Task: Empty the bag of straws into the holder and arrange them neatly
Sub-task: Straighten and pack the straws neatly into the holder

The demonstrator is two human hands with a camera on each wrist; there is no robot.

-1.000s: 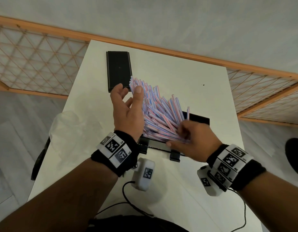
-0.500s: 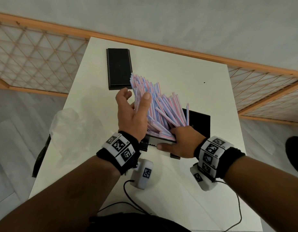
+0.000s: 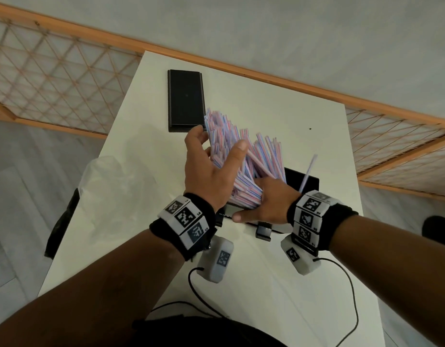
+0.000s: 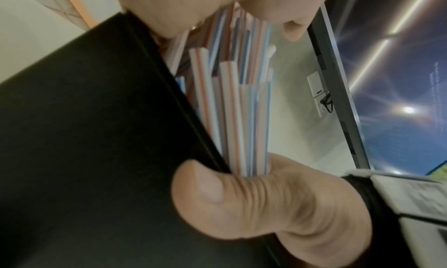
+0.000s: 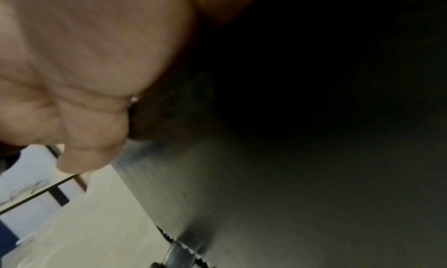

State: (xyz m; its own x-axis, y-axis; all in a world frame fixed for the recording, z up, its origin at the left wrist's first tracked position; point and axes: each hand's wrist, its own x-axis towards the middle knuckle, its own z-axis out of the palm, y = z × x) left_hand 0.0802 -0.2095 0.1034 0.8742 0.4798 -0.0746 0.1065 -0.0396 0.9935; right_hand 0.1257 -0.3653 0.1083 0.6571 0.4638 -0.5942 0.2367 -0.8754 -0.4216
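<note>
A thick bundle of pink, blue and white striped straws (image 3: 256, 159) stands fanned out in the black holder (image 3: 302, 180) at the table's middle. My left hand (image 3: 219, 142) grips the bundle's upper part from the left, thumb in front and fingers behind. My right hand (image 3: 251, 201) wraps the straws' lower ends at the holder's near rim, thumb lying along its front. One straw (image 3: 308, 170) sticks up alone at the right. In the left wrist view the straws (image 4: 232, 109) run beside the holder wall (image 4: 96, 138), above my right thumb (image 4: 217, 191). The right wrist view is mostly dark.
The holder's black lid (image 3: 186, 101) lies flat at the table's far left. The crumpled clear plastic bag (image 3: 108, 179) lies on the left of the white table (image 3: 266, 101). Wooden lattice rails (image 3: 53, 71) flank the table. Cables (image 3: 351, 296) trail near the front edge.
My right hand has slid left and closed round the straws' lower ends at the holder. My left hand has drawn the fanned bundle tighter and more upright.
</note>
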